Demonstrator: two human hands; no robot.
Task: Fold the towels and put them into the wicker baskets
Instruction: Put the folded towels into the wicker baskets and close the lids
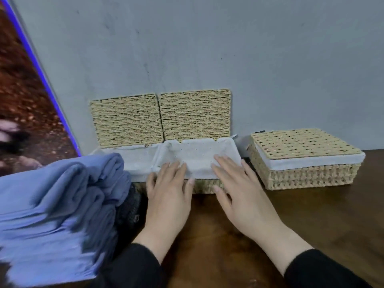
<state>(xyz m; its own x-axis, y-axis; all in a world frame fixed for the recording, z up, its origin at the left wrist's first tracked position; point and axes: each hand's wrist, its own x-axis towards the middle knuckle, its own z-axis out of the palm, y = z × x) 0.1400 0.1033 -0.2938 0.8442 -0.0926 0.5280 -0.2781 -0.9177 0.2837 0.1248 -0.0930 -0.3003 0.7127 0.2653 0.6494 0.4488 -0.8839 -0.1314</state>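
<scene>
Both hands, left hand [169, 191] and right hand [236, 183], lie flat with fingers straight on the front rim of the open wicker basket [204, 187], blue towels [62, 196] piled just left, closed basket [307, 163] off right.

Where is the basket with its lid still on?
In the head view, the closed basket sits on the right of the wooden table, against the wall, just right of the open basket.

Grey wall [249, 48] behind; dark wood table [322, 215]; blue-edged picture panel [25, 100] at left.
</scene>
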